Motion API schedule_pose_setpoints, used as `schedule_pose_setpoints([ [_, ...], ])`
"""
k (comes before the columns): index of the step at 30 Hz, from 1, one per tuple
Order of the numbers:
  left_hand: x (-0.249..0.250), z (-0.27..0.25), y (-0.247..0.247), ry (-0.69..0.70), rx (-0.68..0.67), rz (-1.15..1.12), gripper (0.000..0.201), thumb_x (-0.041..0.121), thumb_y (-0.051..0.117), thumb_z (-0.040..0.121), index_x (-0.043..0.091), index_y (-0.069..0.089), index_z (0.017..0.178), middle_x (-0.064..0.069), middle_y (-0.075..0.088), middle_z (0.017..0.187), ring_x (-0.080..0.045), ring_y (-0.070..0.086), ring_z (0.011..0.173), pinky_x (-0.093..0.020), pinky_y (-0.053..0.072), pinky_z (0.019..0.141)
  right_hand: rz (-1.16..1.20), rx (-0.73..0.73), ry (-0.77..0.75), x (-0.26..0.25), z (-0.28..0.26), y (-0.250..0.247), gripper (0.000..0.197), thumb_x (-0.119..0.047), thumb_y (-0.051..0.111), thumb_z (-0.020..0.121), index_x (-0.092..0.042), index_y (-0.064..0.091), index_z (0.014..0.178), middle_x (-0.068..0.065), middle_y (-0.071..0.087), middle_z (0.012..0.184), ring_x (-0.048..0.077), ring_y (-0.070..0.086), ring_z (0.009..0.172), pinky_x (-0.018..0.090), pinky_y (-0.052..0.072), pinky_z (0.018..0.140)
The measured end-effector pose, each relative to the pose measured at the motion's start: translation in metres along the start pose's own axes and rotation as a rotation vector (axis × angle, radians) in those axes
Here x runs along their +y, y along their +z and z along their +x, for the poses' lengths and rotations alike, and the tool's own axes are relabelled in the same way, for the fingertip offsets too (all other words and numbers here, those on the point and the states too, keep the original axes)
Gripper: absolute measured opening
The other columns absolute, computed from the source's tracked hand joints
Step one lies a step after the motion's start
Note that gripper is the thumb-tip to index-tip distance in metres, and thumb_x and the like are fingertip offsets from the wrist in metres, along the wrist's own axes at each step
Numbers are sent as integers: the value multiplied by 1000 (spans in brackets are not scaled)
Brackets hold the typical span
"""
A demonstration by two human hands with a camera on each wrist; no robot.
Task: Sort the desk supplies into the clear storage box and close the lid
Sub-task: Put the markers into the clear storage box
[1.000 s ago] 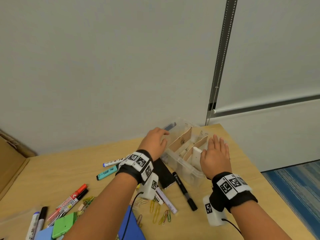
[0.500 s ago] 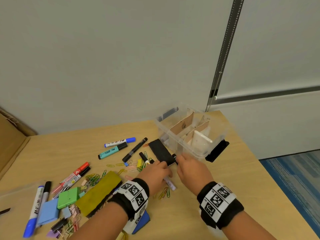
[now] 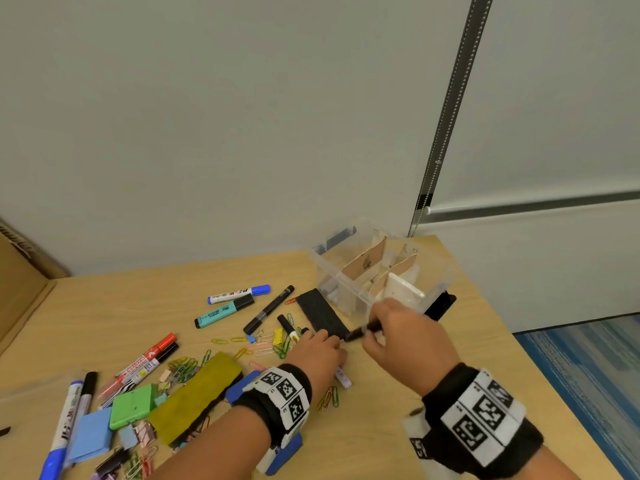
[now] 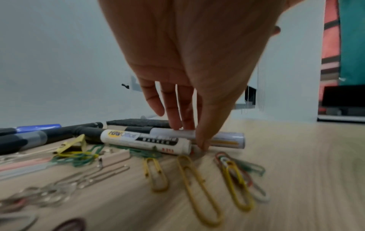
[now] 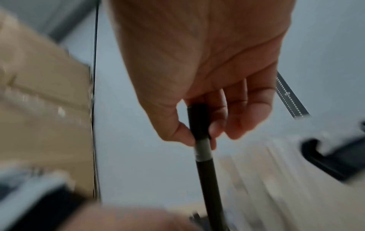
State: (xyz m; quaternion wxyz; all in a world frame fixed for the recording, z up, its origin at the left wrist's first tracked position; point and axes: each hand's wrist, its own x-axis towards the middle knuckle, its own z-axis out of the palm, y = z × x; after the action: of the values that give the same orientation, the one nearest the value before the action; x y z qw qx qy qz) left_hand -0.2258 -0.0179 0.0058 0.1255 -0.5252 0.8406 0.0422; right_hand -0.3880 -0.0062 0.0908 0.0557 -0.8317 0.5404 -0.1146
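The clear storage box [image 3: 332, 268] with cardboard dividers stands open at the desk's far right. In front of it my right hand [image 3: 372, 332] pinches a black pen [image 3: 356, 333] between thumb and fingers, just above the desk. The right wrist view shows that right hand [image 5: 199, 132] gripping the black pen [image 5: 207, 179] near one end. My left hand [image 3: 332, 341] is down on the desk beside it. In the left wrist view the left hand [image 4: 192, 136] pinches a translucent white pen [image 4: 223, 139], fingers behind it and thumb in front. That white pen [image 3: 343, 375] lies flat on the desk.
A black pad [image 3: 322, 315] lies left of the box and a black part [image 3: 440, 304] lies at its right. Markers [image 3: 239, 294], coloured paper clips [image 3: 183, 367], a yellow block [image 3: 195, 393], a green case [image 3: 131, 407] and blue notes [image 3: 90, 434] litter the left. The desk edge runs close on the right.
Both hands drew back from the box to the desk in front of it. The right hand took hold of the black pen and raised it; the left hand came down on the white pen.
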Motion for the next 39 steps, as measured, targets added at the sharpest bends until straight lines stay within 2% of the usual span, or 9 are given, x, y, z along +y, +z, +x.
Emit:
schedule_pose_setpoints([
  [9,-37,-36,-24,-237,464,-578,17,28,52,93,31,50,110,14,55,104,-3,55,93,-20,48,83,775,546,-45,7,42,-41,18,-17,61,91,-19,59,108,-5,62,100,4,62,87,16,53,72],
  [15,-66,-69,-19,-392,599,-769,33,20,51,94,34,37,120,8,62,86,-4,63,71,-26,56,61,708,341,300,16,126,-12,20,-27,54,94,-15,53,111,1,62,97,17,63,89,36,54,83],
  [18,-76,-81,-15,-415,627,-767,31,18,49,94,36,41,118,10,61,93,-5,63,74,-34,58,66,719,263,423,19,161,10,27,-27,56,92,-8,57,112,11,65,99,27,65,92,42,54,86],
  [21,-87,-90,-10,-412,630,-758,20,17,52,93,34,48,103,13,63,96,3,62,83,-24,57,74,646,137,538,21,184,23,32,-28,56,91,-4,62,111,15,67,104,30,65,95,32,50,76],
  [24,-96,-98,-9,-431,620,-774,21,14,56,91,33,47,91,13,65,99,1,63,88,-22,55,76,723,-4,648,27,200,26,28,-24,59,89,1,64,103,14,70,90,30,69,87,37,56,81],
  [29,-103,-100,-7,-443,646,-759,23,11,55,91,28,44,80,8,62,101,-8,61,95,-28,54,81,681,-182,612,30,199,18,41,-43,61,82,-17,59,114,8,65,113,24,58,87,33,49,77],
  [32,-102,-95,-6,-429,677,-709,17,11,50,94,26,55,101,5,54,104,-8,57,91,-24,52,78,491,-134,518,28,191,8,60,-51,53,90,-9,49,133,10,58,131,27,55,117,33,43,98],
  [35,-100,-93,-2,-428,687,-664,36,11,46,97,19,53,131,2,51,111,-8,52,86,-10,40,73,560,-101,493,28,176,-6,53,-39,48,97,-1,45,134,16,54,134,31,51,124,35,40,104],
  [39,-94,-91,2,-474,704,-728,37,19,42,98,19,50,135,-2,56,123,-13,57,105,-23,45,91,625,-4,445,42,127,-1,42,-21,40,97,-11,45,137,8,47,141,27,45,128,39,37,108],
])
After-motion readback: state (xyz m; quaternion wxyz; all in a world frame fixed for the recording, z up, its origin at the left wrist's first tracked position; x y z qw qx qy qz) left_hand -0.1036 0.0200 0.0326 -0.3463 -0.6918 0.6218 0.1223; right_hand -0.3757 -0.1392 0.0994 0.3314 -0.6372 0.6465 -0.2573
